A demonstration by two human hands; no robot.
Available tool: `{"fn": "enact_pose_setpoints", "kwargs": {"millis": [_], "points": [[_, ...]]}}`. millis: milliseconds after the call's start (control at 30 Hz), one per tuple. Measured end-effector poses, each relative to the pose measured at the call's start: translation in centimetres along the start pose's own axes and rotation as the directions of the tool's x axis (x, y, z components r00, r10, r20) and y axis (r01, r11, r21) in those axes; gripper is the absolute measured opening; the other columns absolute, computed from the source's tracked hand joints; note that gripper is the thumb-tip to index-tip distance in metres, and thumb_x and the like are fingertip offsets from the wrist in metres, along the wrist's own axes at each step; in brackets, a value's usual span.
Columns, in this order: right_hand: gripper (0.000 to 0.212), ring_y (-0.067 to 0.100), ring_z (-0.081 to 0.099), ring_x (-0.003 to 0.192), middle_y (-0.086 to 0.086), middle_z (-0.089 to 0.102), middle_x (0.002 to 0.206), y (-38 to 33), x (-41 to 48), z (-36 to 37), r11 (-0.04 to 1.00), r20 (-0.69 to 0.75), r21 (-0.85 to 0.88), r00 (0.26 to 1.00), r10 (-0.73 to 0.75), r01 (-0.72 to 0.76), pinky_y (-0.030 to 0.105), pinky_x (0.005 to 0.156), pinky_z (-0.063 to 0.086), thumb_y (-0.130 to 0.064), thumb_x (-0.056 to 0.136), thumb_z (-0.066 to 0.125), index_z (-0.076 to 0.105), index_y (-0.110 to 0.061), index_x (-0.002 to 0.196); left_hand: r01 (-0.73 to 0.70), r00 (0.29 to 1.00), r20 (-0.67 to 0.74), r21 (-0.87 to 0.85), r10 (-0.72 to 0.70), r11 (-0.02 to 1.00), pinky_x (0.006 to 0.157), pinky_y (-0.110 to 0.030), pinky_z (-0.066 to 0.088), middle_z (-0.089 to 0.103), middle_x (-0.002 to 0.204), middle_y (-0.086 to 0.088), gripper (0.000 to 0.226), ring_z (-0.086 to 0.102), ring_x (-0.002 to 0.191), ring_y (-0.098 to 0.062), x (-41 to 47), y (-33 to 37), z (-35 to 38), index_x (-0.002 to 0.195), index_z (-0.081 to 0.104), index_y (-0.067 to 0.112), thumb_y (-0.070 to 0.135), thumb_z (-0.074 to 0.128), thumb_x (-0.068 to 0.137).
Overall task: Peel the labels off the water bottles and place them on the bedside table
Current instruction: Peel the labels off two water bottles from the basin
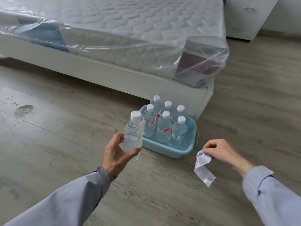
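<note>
1. Left hand [117,154]: fingers and thumb curled round the lower half of 1 bare bottle [132,132]. The bottle has a white cap and clear ribbed sides with no label, is full of water, and is held nearly upright above the floor, just left of the basin.
2. Right hand [218,150]: fingertips pinch the top edge of 1 peeled label [203,167]. The strip hangs loose and curled in the air, printed side partly showing, well apart from the bare bottle.
3. Basin [166,151]: pale blue plastic, on the floor against the foot corner of the bed, between the 2 hands in view.
4. Labelled bottles [162,128]: 6, white-capped, upright and close-packed in the basin. Red-and-white labels show on the front ones; the back ones are partly hidden.
5. Bed frame [114,75]: white, low. Its corner stands between the basin and the bedside table.
6. Mattress [130,30]: quilted white, sealed in clear plastic wrap that bunches at the near corner over a dark red and grey panel [200,62].
7. Bedside table [247,17]: white, with drawers, at upper right beyond the bed; only its front and side show.
8. Floor [65,136]: grey wood-look planks, with wet marks [24,110] at far left.
9. Sleeves: pale blue-grey, both arms.
</note>
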State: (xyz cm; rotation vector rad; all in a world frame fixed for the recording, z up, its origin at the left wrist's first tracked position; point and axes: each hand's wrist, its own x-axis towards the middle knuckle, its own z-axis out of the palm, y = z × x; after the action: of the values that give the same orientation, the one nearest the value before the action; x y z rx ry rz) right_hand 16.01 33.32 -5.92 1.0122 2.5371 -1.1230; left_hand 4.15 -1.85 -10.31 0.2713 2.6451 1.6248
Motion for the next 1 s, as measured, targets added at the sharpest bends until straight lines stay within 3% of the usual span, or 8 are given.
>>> {"fn": "enact_pose_setpoints", "kwargs": {"millis": [167,333,433,567,667,800,900,1000], "points": [[0.008,0.007,0.065,0.048,0.004,0.075,0.057,2.8,1.7,2.1,0.992,-0.015,0.066,0.994,0.105,-0.104,0.014,0.044,0.04,-0.006,0.079,0.08,0.082,-0.014,0.078,0.018,0.999,0.027,0.054,-0.019,0.998,0.071,-0.037,0.052,0.072,0.101,0.003,0.05,0.063,0.076,-0.019,-1.0,-2.9,1.5,0.102,0.063,0.023,0.026,0.099,0.067],[0.009,0.025,0.07,0.065,0.02,0.079,0.072,3.9,3.1,4.0,0.976,-0.009,0.16,0.989,0.15,-0.147,0.037,0.07,0.057,0.007,0.08,0.08,0.081,-0.002,0.083,0.065,0.995,0.067,0.069,-0.07,0.995,0.08,-0.056,0.059,0.071,0.104,-0.003,0.054,0.071,0.09,-0.035,-1.3,-4.9,2.4,0.109,0.066,0.014,0.024,0.099,0.067],[0.014,0.019,0.071,0.059,0.018,0.078,0.072,4.5,3.6,5.1,0.969,0.014,0.167,0.984,0.18,-0.18,0.035,0.071,0.062,0.012,0.078,0.077,0.08,0.003,0.089,0.084,0.994,0.071,0.047,-0.087,0.995,0.082,-0.057,0.059,0.071,0.105,-0.003,0.06,0.07,0.097,-0.032,-1.5,-5.7,2.9,0.11,0.066,0.014,0.041,0.09,0.062],[0.017,0.029,0.073,0.074,0.025,0.08,0.083,5.3,4.2,6.6,0.966,0.021,0.124,0.974,0.227,-0.228,0.05,0.085,0.063,0.01,0.073,0.08,0.08,-0.005,0.081,0.112,0.991,0.073,0.038,-0.115,0.993,0.083,-0.055,0.059,0.07,0.105,0.0,0.062,0.07,0.097,-0.029,-1.5,-7.2,3.6,0.111,0.066,0.016,0.044,0.09,0.061],[0.021,0.027,0.077,0.083,0.007,0.081,0.078,6.1,4.7,7.2,0.97,0.003,0.065,0.972,0.235,-0.235,0.045,0.085,0.063,-0.001,0.075,0.084,0.08,-0.021,0.078,0.1,0.992,0.067,0.063,-0.105,0.993,0.08,-0.052,0.058,0.067,0.101,0.004,0.055,0.066,0.09,-0.023,-1.8,-8.2,4.2,0.11,0.066,0.019,0.032,0.096,0.066],[0.02,0.015,0.073,0.089,-0.012,0.075,0.079,6.2,5.1,6.9,0.978,-0.107,0.028,0.973,0.207,-0.205,0.024,0.076,0.049,-0.014,0.074,0.086,0.081,-0.027,0.089,0.108,0.992,0.06,0.049,-0.11,0.993,0.075,-0.045,0.058,0.067,0.102,-0.001,0.06,0.067,0.092,-0.027,-1.7,-8.7,4.6,0.111,0.064,0.018,0.049,0.086,0.065],[0.019,0.005,0.07,0.081,-0.022,0.072,0.075,4.8,5.0,6.0,0.988,-0.216,0.058,0.965,0.152,-0.143,0.015,0.063,0.043,-0.018,0.075,0.082,0.074,-0.035,0.074,0.091,0.995,0.045,0.033,-0.092,0.995,0.071,-0.029,0.055,0.068,0.103,-0.002,0.063,0.066,0.092,-0.024,-1.4,-8.6,4.7,0.112,0.063,0.019,0.054,0.083,0.065],[0.015,-0.009,0.067,0.074,-0.024,0.072,0.072,2.5,5.3,5.4,0.996,-0.299,0.078,0.952,0.065,-0.043,0.01,0.056,0.04,-0.019,0.077,0.08,0.075,-0.034,0.075,0.075,0.996,0.054,0.018,-0.075,0.997,0.075,-0.029,0.056,0.069,0.109,-0.004,0.066,0.066,0.097,-0.023,-1.0,-8.8,4.4,0.118,0.062,0.019,0.053,0.086,0.066]]}}
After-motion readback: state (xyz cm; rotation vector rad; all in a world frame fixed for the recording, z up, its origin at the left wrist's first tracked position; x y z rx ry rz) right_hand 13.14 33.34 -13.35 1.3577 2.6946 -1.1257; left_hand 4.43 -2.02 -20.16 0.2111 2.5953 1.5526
